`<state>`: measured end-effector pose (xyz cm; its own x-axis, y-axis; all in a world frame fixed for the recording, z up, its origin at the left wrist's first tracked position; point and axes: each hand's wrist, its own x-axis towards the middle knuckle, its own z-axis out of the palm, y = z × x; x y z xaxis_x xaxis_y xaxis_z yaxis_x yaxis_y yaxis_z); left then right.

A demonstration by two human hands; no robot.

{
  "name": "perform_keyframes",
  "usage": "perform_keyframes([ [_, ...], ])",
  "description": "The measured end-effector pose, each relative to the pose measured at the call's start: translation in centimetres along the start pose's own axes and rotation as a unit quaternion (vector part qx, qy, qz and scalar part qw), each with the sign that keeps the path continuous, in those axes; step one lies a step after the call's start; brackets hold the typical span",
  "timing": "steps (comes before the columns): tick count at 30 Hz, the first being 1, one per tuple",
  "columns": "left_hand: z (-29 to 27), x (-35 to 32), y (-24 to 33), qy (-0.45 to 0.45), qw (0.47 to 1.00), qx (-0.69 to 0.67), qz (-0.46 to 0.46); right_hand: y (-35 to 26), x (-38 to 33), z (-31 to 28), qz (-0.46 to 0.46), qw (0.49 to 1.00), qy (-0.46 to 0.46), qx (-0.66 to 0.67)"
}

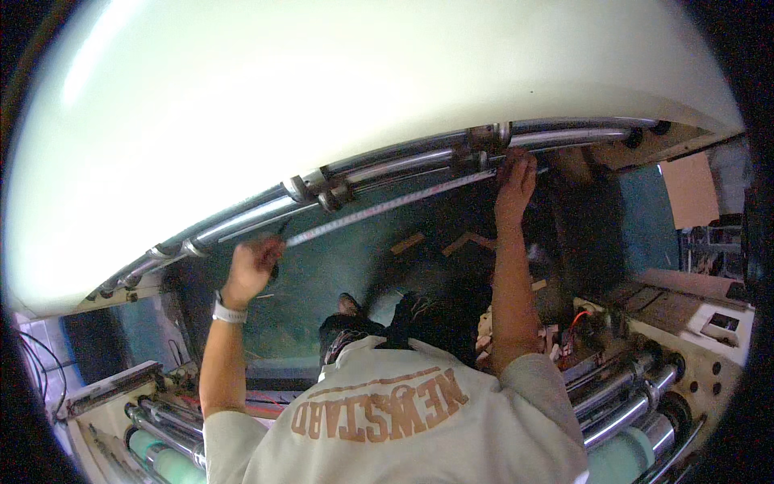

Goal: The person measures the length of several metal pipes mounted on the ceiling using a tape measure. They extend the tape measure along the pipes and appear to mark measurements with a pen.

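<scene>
A pale tape measure (pixel 395 202) stretches slantwise between my two hands, just below a pair of shiny metal rods (pixel 403 168). My left hand (pixel 251 270) is closed around its near left end, and a small dark part shows beside the fingers. At the other end, my right hand (pixel 516 185) grips the tape with fingers bent up close to a metal collar (pixel 484 139) on the rods. More collars (pixel 298 188) sit along the rods above the tape's middle.
A large white curved roll or panel (pixel 363 89) fills the view above the rods. Behind me are metal rollers (pixel 637 395) on both sides. Strips of brown material (pixel 407 244) lie on the dark floor. A brown board (pixel 689 189) stands at the right, and cables (pixel 44 363) hang at the left.
</scene>
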<state>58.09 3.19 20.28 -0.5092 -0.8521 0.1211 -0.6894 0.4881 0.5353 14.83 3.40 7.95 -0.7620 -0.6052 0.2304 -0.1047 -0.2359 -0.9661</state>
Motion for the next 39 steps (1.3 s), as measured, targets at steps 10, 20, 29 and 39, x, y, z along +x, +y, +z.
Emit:
perform_keyframes([
  [10, -1.1, 5.5, 0.3, 0.003, 0.999, -0.037, -0.016, -3.6, 2.2, 2.6, -0.125, 0.991, -0.014, -0.045],
  [20, -1.5, 6.6, -0.9, -0.023, 0.998, 0.029, -0.051, -3.8, 2.6, 2.1, -0.114, 0.993, -0.007, -0.037],
  [29, -0.6, 7.5, -1.5, 0.005, 1.000, 0.018, 0.020, -3.1, 3.5, 1.4, -0.114, 0.990, -0.058, -0.060],
  [39, 0.0, 7.7, -2.6, 0.008, 1.000, -0.009, 0.028, -3.1, 3.7, 1.8, -0.043, 0.993, -0.047, 0.098],
])
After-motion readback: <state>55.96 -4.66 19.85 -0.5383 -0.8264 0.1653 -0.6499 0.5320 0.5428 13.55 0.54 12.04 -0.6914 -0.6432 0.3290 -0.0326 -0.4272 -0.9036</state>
